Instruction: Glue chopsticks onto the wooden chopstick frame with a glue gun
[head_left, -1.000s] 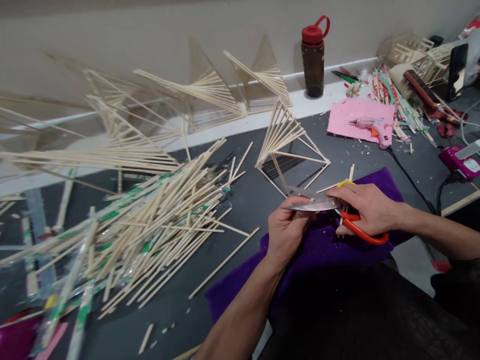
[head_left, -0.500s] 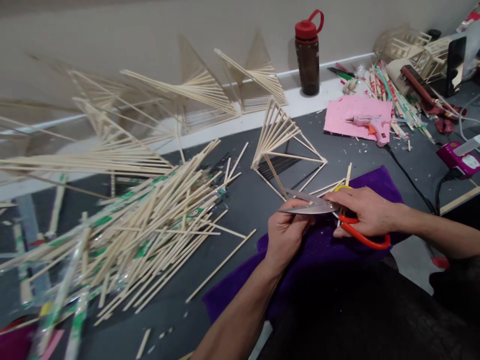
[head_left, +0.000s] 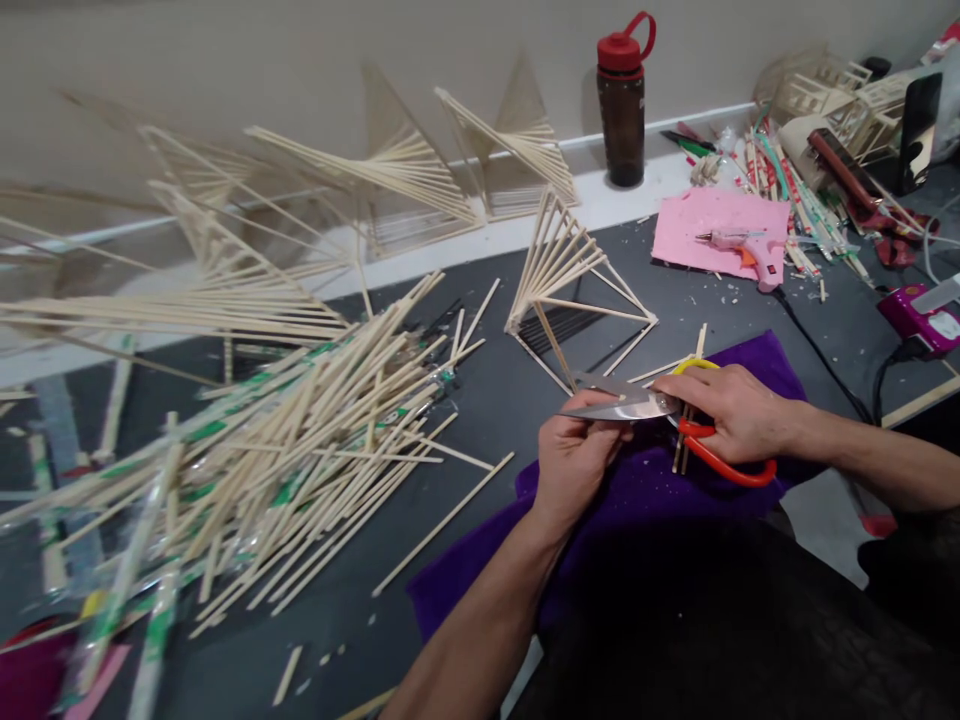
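My right hand is closed round the red and yellow handles of a pair of scissors. The blades point left, slightly parted, over the fingers of my left hand. Those fingers are pinched together at the blades, and whatever they grip is too small or hidden to name. Beneath both hands lies a purple cloth. A few thin wooden sticks rest on the cloth, partly under my right hand. Just beyond the blades stands a frame of glued sticks.
A large pile of wooden sticks, some in plastic sleeves, covers the left side. More stick frames lean on the back wall. A bottle stands behind. At right, a pink glue gun rests on a pink pad, its cord trailing forward.
The gap between the scissor blades looks slightly narrower. My right hand has shifted a little, showing more of the sticks under it. The whole view has moved slightly.
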